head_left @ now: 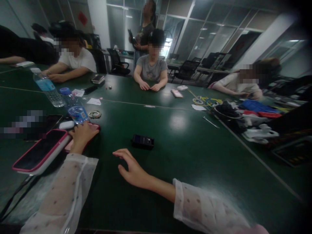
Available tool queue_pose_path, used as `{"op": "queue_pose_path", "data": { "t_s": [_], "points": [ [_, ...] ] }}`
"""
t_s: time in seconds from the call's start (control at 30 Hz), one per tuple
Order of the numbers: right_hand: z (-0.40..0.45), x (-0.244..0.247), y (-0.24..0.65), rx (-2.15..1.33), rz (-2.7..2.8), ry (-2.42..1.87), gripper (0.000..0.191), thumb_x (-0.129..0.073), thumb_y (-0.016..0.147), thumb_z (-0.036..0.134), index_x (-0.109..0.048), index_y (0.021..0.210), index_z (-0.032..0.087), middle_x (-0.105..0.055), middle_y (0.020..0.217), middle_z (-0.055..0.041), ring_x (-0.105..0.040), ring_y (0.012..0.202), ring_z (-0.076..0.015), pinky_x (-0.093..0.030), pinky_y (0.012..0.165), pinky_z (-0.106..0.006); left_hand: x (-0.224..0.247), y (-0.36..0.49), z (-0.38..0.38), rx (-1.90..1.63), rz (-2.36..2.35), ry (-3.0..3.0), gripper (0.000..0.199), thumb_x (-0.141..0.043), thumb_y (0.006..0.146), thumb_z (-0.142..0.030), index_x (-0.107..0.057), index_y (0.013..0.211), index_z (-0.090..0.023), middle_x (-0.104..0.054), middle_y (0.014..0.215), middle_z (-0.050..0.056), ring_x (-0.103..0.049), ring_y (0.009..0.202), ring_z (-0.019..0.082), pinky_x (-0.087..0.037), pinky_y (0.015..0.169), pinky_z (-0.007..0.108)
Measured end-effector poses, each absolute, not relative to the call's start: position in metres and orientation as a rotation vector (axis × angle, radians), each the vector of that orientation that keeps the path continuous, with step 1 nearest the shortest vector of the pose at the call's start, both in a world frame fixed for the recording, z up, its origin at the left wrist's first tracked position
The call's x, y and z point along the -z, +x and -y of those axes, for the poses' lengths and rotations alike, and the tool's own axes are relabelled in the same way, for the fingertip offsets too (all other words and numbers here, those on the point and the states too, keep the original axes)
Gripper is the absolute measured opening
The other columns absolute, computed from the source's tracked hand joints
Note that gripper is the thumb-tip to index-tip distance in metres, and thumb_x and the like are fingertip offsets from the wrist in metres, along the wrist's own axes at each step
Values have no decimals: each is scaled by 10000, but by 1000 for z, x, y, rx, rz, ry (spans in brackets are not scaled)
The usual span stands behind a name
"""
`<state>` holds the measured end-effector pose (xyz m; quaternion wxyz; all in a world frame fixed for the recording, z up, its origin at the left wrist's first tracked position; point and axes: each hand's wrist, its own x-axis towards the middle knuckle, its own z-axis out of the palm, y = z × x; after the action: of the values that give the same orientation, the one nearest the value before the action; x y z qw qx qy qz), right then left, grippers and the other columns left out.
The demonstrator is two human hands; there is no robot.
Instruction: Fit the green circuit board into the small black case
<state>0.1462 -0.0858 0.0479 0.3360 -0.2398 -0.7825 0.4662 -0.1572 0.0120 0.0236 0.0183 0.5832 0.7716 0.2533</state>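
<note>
My left hand (81, 135) rests over a pink phone (92, 139), its fingers spread; whether they touch the bottle behind cannot be made out. That bottle (75, 107) is clear plastic with a blue cap and stands tilted in view just beyond the fingertips. Open and holding nothing, my right hand (134, 170) hovers at the table's middle with bent fingers and thumb apart. A small black device with a screen and buttons (142, 141) lies just past it on the green tabletop (170, 156).
Left of my left hand lie a phone in a red-rimmed case (42, 151), a white earphone case (66, 125) and another water bottle (47, 87). A wrench (211, 122) lies right, near heaped cables and parts (243, 117). People (152, 70) sit across the table.
</note>
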Motion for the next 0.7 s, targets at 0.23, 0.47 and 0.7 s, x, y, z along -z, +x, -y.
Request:
{"op": "queue_pose_path", "data": {
  "t_s": [0.23, 0.47, 0.7],
  "points": [
    [85, -43, 166, -858, 2329, -695, 485, -455, 885, 65, -457, 1349, 208, -539, 1220, -103, -545, 1131, -188, -486, 983, -377, -23, -78, -52, -1102, -1641, 2073, 424, -543, 902, -407, -607, 1234, -152, -609, 1287, 144, -511, 1251, 301, -352, 1088, 475],
    [74, -40, 141, -618, 2465, -794, 392, -442, 918, 100, -481, 1305, 151, -601, 1075, -102, -569, 979, -194, -506, 892, -345, -14, -20, -80, -1069, -878, 1263, 438, -651, 878, -428, -650, 1212, -145, -674, 1228, 142, -620, 1144, 237, -399, 1045, 389],
    [60, -57, 86, -299, 2586, -537, 396, -427, 946, 174, -466, 1339, 152, -601, 1133, -112, -525, 1055, -238, -473, 918, -381, -14, -2, -92, -732, -393, 1033, 421, -630, 913, -343, -610, 1284, -145, -593, 1356, 167, -580, 1229, 257, -368, 1073, 401]
  ]
}}
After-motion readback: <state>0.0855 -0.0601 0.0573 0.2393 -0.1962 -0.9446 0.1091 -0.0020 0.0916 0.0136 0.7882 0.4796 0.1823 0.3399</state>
